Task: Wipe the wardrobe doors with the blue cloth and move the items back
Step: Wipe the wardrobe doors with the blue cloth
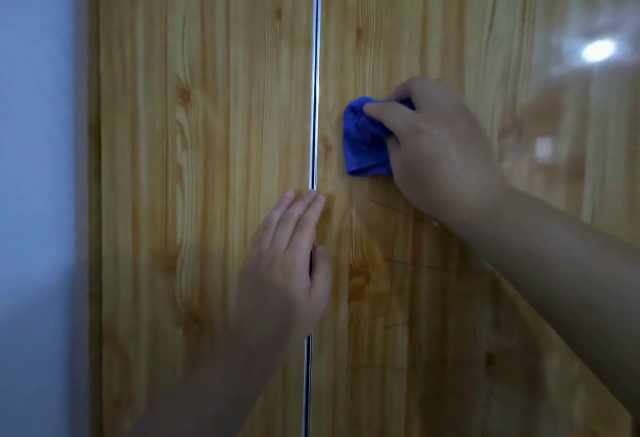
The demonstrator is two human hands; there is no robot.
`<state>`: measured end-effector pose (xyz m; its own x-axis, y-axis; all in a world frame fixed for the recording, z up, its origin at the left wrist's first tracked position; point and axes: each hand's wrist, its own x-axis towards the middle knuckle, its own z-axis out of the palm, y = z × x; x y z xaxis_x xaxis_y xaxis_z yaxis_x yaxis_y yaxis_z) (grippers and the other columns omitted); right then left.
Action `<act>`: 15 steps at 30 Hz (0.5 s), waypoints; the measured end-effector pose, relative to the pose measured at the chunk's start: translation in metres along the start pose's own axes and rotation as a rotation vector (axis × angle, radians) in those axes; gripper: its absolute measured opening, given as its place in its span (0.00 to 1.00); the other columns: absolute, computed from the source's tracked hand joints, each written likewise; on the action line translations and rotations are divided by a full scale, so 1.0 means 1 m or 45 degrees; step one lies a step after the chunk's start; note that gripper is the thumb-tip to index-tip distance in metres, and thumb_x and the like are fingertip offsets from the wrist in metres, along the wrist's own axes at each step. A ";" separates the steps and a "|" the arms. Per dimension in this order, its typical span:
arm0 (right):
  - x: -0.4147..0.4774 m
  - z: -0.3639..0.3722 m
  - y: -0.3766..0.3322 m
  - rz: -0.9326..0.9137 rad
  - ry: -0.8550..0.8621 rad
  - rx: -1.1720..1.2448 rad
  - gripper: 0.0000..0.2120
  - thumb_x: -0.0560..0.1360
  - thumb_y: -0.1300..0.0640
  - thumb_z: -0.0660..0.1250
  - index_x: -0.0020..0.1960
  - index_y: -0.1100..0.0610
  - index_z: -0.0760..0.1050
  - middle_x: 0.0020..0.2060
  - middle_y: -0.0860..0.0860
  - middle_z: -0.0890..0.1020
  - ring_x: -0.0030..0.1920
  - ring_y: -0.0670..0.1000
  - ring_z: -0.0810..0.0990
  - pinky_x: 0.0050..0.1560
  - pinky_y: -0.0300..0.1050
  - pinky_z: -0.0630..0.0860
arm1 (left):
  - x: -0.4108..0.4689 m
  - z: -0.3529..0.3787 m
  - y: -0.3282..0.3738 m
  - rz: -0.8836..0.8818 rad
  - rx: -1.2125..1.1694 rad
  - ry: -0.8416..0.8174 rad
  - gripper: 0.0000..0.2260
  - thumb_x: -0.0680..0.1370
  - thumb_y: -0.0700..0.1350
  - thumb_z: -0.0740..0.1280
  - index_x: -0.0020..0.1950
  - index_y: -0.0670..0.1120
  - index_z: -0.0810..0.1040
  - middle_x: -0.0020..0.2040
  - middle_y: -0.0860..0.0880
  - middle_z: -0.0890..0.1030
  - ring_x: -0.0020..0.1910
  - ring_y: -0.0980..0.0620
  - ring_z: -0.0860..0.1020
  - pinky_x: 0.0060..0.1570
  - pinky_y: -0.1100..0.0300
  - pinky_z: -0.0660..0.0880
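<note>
Glossy pine-patterned wardrobe doors [207, 159] fill my view, split by a thin silvery metal strip [316, 73] down the seam. At the far left is a pale blue-grey wall [38, 159], and a lamp's glare [598, 50] sits on the right-hand panel. On that panel, just beside the seam, is the small bunched blue cloth [363, 146], pressed to the wood by the right hand [440, 149]. Its fingers curl round the cloth's upper and right side, with one fingertip laid across the top fold. The left hand [287, 270] lies lower, flat across the seam, fingers straight and together, holding nothing. I judge the cloth light, soft and limp, with no stiffness of its own, so it will crumple to whatever shape I squeeze. I would take it as a wad in the palm rather than by an edge, or the loose bottom hem may flap. Against such a slick lacquered face it should slide easily, so the pressure has to come from the palm.
</note>
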<state>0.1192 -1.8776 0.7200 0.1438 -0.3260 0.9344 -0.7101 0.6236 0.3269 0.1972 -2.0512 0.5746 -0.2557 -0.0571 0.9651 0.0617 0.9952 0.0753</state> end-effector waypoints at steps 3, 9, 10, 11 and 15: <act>-0.005 0.017 -0.005 -0.007 0.004 -0.120 0.18 0.75 0.65 0.67 0.65 0.59 0.79 0.55 0.59 0.78 0.53 0.63 0.76 0.52 0.57 0.76 | 0.000 0.004 -0.006 -0.005 -0.028 0.029 0.28 0.80 0.38 0.59 0.81 0.47 0.63 0.79 0.53 0.69 0.82 0.58 0.59 0.81 0.64 0.54; -0.110 0.041 -0.065 -0.106 -0.097 -0.090 0.20 0.73 0.61 0.66 0.65 0.61 0.78 0.57 0.61 0.80 0.55 0.61 0.75 0.52 0.57 0.77 | 0.001 0.009 -0.014 0.034 -0.103 0.103 0.29 0.78 0.34 0.58 0.80 0.45 0.66 0.77 0.52 0.71 0.81 0.56 0.63 0.81 0.55 0.60; -0.134 0.047 -0.077 -0.126 -0.130 -0.050 0.18 0.75 0.60 0.64 0.63 0.60 0.80 0.56 0.61 0.81 0.53 0.61 0.76 0.50 0.57 0.77 | 0.001 0.009 -0.015 0.032 -0.126 0.108 0.29 0.78 0.34 0.57 0.79 0.46 0.66 0.77 0.52 0.72 0.81 0.56 0.63 0.80 0.54 0.61; -0.159 0.053 -0.087 -0.149 -0.186 -0.011 0.17 0.76 0.60 0.62 0.61 0.59 0.82 0.54 0.60 0.83 0.49 0.60 0.80 0.47 0.56 0.79 | 0.000 0.009 -0.016 0.036 -0.142 0.109 0.29 0.78 0.33 0.57 0.79 0.45 0.66 0.77 0.53 0.71 0.81 0.57 0.63 0.80 0.54 0.62; -0.241 0.066 -0.107 -0.274 -0.424 0.103 0.14 0.75 0.54 0.68 0.60 0.53 0.76 0.47 0.52 0.86 0.39 0.50 0.84 0.38 0.45 0.84 | -0.001 0.006 -0.017 0.060 -0.184 0.072 0.29 0.78 0.30 0.59 0.79 0.43 0.68 0.77 0.51 0.72 0.81 0.55 0.64 0.79 0.52 0.64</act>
<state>0.1150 -1.9126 0.4507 0.0737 -0.6635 0.7445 -0.7418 0.4626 0.4856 0.1901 -2.0680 0.5711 -0.1950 -0.0193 0.9806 0.2116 0.9754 0.0613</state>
